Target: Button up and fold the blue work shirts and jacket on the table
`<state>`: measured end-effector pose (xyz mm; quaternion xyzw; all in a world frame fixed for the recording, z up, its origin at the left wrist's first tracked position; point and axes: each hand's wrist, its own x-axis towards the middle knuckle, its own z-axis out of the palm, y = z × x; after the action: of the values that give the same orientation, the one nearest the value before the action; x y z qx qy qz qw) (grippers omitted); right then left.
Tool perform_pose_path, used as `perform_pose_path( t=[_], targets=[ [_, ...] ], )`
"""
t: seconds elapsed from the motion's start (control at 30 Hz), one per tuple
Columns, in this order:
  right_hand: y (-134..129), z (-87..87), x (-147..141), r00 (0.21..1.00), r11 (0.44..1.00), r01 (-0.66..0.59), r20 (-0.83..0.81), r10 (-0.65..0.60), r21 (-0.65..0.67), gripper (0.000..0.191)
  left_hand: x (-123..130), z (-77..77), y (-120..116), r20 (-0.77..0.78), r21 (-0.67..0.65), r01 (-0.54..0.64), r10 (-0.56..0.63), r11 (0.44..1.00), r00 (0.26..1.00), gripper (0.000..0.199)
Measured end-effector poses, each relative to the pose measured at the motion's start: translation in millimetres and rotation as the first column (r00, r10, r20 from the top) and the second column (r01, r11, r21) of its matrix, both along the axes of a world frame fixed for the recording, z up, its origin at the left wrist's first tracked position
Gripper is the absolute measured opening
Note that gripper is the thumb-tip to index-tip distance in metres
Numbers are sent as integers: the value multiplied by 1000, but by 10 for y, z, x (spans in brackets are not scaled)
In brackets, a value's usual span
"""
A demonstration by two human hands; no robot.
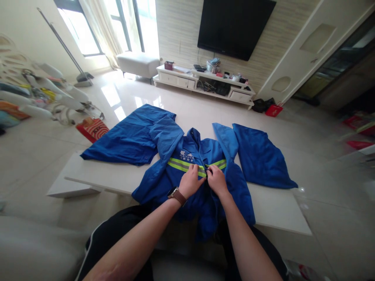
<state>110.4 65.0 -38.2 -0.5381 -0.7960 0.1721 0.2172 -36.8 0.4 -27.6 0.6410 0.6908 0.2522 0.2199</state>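
A blue work jacket (181, 187) with yellow-green reflective bands and a white chest logo lies front up on a white table (272, 207), its lower part hanging over the near edge. My left hand (191, 180), with a brown-strapped watch on the wrist, pinches the left front edge of the jacket at the band. Close beside it, my right hand (216, 178) grips the opposite front edge, fingers bent. The two hands nearly touch at the front opening. Folded blue garments lie to the left (125, 136) and right (260, 156) of the jacket.
Beyond the table stand a low white TV cabinet (175, 80) with small items and a grey bench (137, 64). A red patterned bag (93, 128) is at the table's left, near white exercise equipment (52, 93). A red bag (274, 110) sits on the floor farther back.
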Motion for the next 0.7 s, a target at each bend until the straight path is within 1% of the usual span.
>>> perform_pose_path(
  t=[0.1, 0.2, 0.27, 0.33, 0.47, 0.57, 0.7],
  targets=[
    [-5, 106, 66, 995, 997, -75, -57, 76, 10, 16, 37, 38, 87, 35, 55, -41, 39, 998, 999, 40],
    [-20, 191, 120, 984, 990, -138, -110, 138, 15, 13, 30, 71, 155, 46, 91, -16, 11, 996, 999, 29],
    [-30, 234, 146, 980, 989, -145, -138, 147, 18, 10, 13, 84, 189, 65, 94, -5, -2, 996, 998, 26],
    [-40, 262, 159, 977, 989, -144, -155, 147, 26, 7, -1, 93, 215, 77, 89, -2, -5, 996, 997, 29],
    [-56, 279, 141, 979, 991, -136, -150, 137, 22, 22, -15, 115, 248, 58, 63, -3, 0, 998, 998, 36],
    [-60, 272, 109, 990, 996, -89, -107, 90, 17, 27, -21, 133, 264, 48, 66, 8, -11, 998, 999, 38],
    [-57, 250, 76, 997, 1000, -10, -72, 12, 16, 27, -12, 156, 268, 27, 81, 27, -30, 996, 999, 35]
  ],
)
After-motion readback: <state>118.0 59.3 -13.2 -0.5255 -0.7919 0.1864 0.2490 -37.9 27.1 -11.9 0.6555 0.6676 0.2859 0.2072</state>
